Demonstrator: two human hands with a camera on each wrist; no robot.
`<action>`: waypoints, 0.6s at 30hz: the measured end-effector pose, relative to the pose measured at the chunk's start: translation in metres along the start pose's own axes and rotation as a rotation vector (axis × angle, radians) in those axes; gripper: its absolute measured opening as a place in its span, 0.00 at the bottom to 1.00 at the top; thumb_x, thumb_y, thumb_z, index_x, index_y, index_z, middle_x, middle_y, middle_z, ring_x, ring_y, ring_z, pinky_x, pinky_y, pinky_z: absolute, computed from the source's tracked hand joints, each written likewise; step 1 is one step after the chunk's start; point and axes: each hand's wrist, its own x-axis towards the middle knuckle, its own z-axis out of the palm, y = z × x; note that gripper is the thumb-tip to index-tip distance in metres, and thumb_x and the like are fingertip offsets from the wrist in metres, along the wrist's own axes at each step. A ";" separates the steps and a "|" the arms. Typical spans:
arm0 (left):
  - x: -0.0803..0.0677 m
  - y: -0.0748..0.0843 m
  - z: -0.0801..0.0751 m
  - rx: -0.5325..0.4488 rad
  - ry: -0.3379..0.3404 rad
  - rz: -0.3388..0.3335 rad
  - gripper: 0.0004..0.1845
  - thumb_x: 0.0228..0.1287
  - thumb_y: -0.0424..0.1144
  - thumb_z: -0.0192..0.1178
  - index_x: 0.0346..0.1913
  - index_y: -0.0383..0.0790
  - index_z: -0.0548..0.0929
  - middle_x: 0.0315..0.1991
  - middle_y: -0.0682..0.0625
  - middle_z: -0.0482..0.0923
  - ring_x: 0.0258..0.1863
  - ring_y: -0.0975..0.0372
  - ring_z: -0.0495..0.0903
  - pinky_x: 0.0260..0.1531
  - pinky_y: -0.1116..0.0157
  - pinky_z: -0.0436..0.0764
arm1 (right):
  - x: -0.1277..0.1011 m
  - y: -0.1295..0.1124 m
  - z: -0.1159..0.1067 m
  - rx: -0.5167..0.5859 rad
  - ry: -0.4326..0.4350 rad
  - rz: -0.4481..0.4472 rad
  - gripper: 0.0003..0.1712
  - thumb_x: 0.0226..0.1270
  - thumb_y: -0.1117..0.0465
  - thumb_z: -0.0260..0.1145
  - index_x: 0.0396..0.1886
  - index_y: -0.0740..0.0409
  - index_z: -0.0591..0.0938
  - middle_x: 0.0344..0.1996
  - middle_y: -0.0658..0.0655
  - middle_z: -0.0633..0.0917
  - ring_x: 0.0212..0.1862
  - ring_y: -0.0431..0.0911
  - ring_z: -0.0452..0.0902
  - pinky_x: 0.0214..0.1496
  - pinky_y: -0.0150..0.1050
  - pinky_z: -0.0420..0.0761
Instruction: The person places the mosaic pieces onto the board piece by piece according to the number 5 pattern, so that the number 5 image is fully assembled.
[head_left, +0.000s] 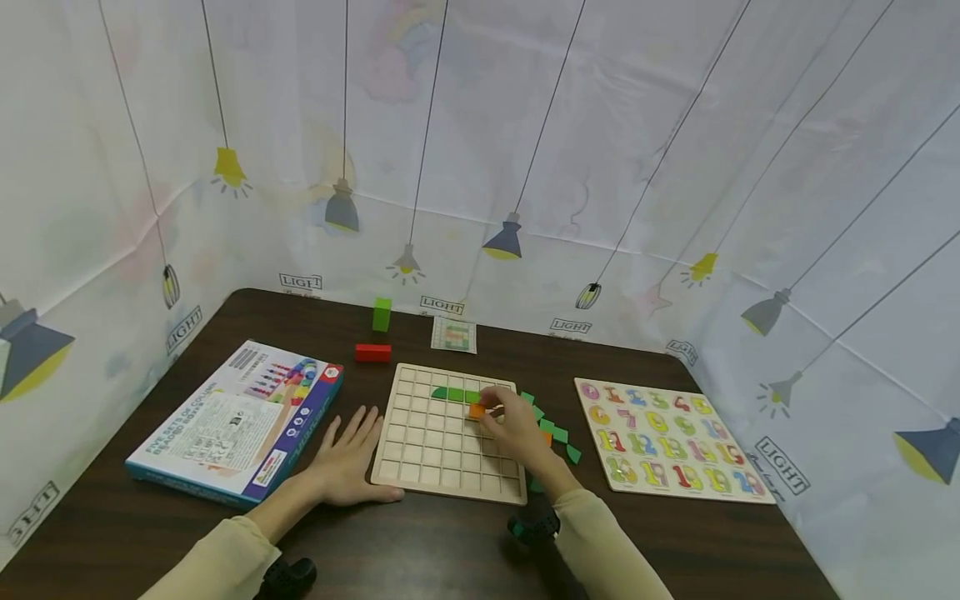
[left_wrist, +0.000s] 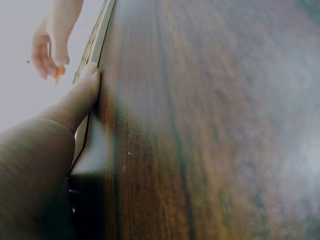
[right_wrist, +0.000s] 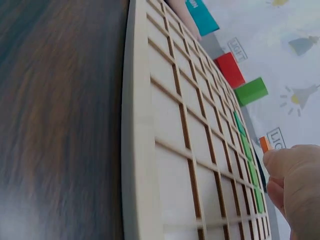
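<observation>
A square wooden grid board (head_left: pixel 427 433) lies on the dark table, with green tiles (head_left: pixel 455 394) set in a row in one of its upper rows. Between thumb and fingertips my right hand (head_left: pixel 513 425) pinches an orange tile (head_left: pixel 477 411), just below that row. In the right wrist view the orange tile (right_wrist: pixel 265 144) stands clear of the board's surface. My left hand (head_left: pixel 348 458) lies flat with fingers spread at the board's left edge, its thumb by the near left corner. The left wrist view shows that thumb (left_wrist: pixel 85 92) against the board's side.
Loose green tiles (head_left: pixel 558 434) and an orange one lie right of the board, partly behind my right hand. A boxed set (head_left: pixel 240 417) is at left, a number puzzle board (head_left: pixel 667 437) at right. Behind stand a red block (head_left: pixel 372 353), a green block (head_left: pixel 382 315) and a pattern card (head_left: pixel 453 335).
</observation>
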 end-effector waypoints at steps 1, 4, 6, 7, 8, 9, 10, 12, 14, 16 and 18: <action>0.000 0.000 0.000 -0.003 -0.001 0.000 0.68 0.40 0.83 0.47 0.74 0.36 0.47 0.75 0.42 0.37 0.73 0.50 0.33 0.65 0.44 0.31 | 0.002 -0.002 0.002 0.005 -0.006 0.015 0.19 0.58 0.74 0.66 0.50 0.69 0.77 0.39 0.59 0.81 0.43 0.51 0.79 0.40 0.39 0.81; -0.001 0.001 -0.002 -0.007 -0.005 -0.001 0.67 0.40 0.83 0.47 0.75 0.36 0.46 0.75 0.42 0.36 0.73 0.50 0.33 0.65 0.44 0.31 | 0.008 -0.005 0.010 0.010 -0.029 0.064 0.19 0.58 0.74 0.65 0.50 0.67 0.77 0.40 0.58 0.81 0.43 0.50 0.78 0.42 0.38 0.81; -0.001 0.001 -0.001 -0.009 -0.005 -0.003 0.68 0.40 0.84 0.47 0.75 0.37 0.46 0.75 0.43 0.36 0.73 0.51 0.33 0.65 0.44 0.30 | 0.011 -0.006 0.015 0.005 -0.046 0.092 0.19 0.58 0.73 0.65 0.51 0.67 0.77 0.40 0.58 0.81 0.44 0.49 0.78 0.42 0.37 0.80; -0.001 0.001 -0.001 -0.010 -0.003 -0.002 0.68 0.40 0.83 0.47 0.75 0.37 0.46 0.75 0.43 0.36 0.73 0.51 0.33 0.65 0.44 0.30 | 0.013 -0.007 0.017 0.004 -0.055 0.106 0.19 0.59 0.73 0.64 0.51 0.67 0.77 0.40 0.57 0.81 0.44 0.48 0.78 0.42 0.36 0.80; -0.001 0.001 -0.001 -0.013 0.000 -0.002 0.68 0.39 0.83 0.48 0.75 0.37 0.46 0.75 0.43 0.36 0.73 0.50 0.33 0.65 0.44 0.30 | 0.015 -0.006 0.019 0.003 -0.059 0.108 0.18 0.59 0.73 0.64 0.51 0.66 0.77 0.40 0.57 0.81 0.44 0.48 0.78 0.43 0.36 0.80; 0.000 0.001 -0.001 -0.014 0.000 -0.003 0.68 0.39 0.83 0.48 0.75 0.37 0.46 0.75 0.43 0.36 0.73 0.50 0.33 0.65 0.44 0.30 | 0.016 -0.007 0.021 0.003 -0.062 0.112 0.18 0.60 0.73 0.64 0.51 0.66 0.77 0.40 0.57 0.81 0.44 0.48 0.78 0.43 0.36 0.80; 0.000 0.001 -0.001 -0.015 0.001 -0.004 0.68 0.39 0.83 0.48 0.75 0.37 0.46 0.75 0.42 0.37 0.73 0.50 0.33 0.65 0.44 0.30 | 0.018 -0.007 0.023 -0.001 -0.066 0.119 0.18 0.60 0.72 0.63 0.52 0.66 0.77 0.41 0.57 0.81 0.44 0.47 0.78 0.43 0.36 0.80; 0.000 0.001 -0.001 -0.017 0.001 -0.005 0.68 0.39 0.83 0.49 0.75 0.36 0.46 0.75 0.42 0.37 0.73 0.50 0.33 0.65 0.44 0.30 | 0.022 -0.009 0.026 -0.001 -0.073 0.126 0.18 0.61 0.71 0.64 0.52 0.65 0.77 0.41 0.56 0.80 0.44 0.47 0.77 0.44 0.36 0.79; 0.001 0.001 -0.001 -0.022 0.006 -0.005 0.68 0.39 0.83 0.49 0.74 0.36 0.47 0.75 0.42 0.38 0.73 0.50 0.33 0.65 0.44 0.30 | 0.024 -0.012 0.030 -0.008 -0.072 0.124 0.18 0.61 0.70 0.64 0.52 0.64 0.77 0.41 0.56 0.80 0.44 0.46 0.77 0.44 0.36 0.79; 0.001 0.000 0.001 -0.014 0.012 -0.006 0.68 0.39 0.83 0.49 0.74 0.36 0.47 0.75 0.42 0.38 0.73 0.50 0.34 0.65 0.44 0.31 | 0.026 -0.014 0.033 -0.016 -0.075 0.117 0.18 0.62 0.69 0.65 0.52 0.64 0.77 0.41 0.56 0.80 0.43 0.46 0.77 0.43 0.36 0.79; 0.002 -0.002 0.003 0.000 0.014 -0.007 0.68 0.39 0.83 0.48 0.75 0.37 0.46 0.75 0.42 0.38 0.73 0.50 0.34 0.65 0.44 0.31 | 0.027 -0.015 0.037 -0.021 -0.080 0.104 0.18 0.62 0.69 0.65 0.52 0.64 0.77 0.41 0.56 0.80 0.42 0.45 0.77 0.42 0.36 0.79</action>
